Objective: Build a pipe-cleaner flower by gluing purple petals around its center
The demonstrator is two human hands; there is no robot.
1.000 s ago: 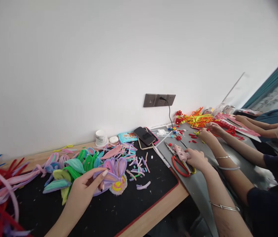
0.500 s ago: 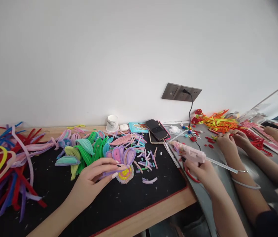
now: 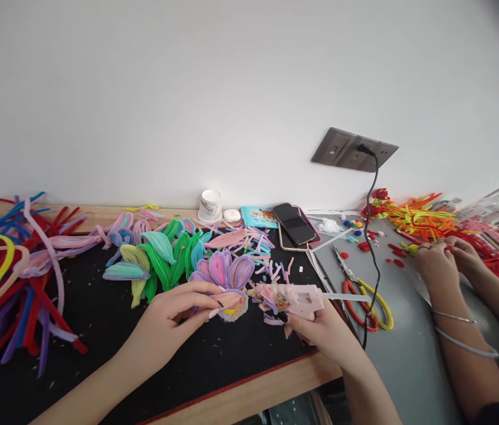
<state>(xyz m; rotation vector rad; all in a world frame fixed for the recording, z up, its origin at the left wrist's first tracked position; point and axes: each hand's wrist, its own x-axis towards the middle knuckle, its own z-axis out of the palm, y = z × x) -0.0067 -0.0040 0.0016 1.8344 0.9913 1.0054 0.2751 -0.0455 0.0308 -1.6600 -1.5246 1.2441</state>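
Observation:
My left hand [image 3: 174, 319] pinches the edge of a purple and pink pipe-cleaner flower [image 3: 227, 277] that lies on the black mat [image 3: 143, 366]. My right hand [image 3: 320, 333] grips a pink glue gun [image 3: 294, 298], its nozzle pointing left and almost touching the flower's yellow and pink centre. The gun's black cord [image 3: 371, 236] runs up to a grey wall socket [image 3: 353, 154].
Green and pastel leaf shapes [image 3: 156, 260] and cut scraps lie behind the flower. Long pipe cleaners [image 3: 6, 277] pile at the left. Phones [image 3: 296, 225], a small cup [image 3: 210, 205] and scissors [image 3: 364, 289] sit nearby. Another person's hands [image 3: 444, 260] work on red and orange pieces at the right.
My right hand picked the glue gun up off the grey mat and carried it left to the flower. The view swung left. My left hand stayed on the flower.

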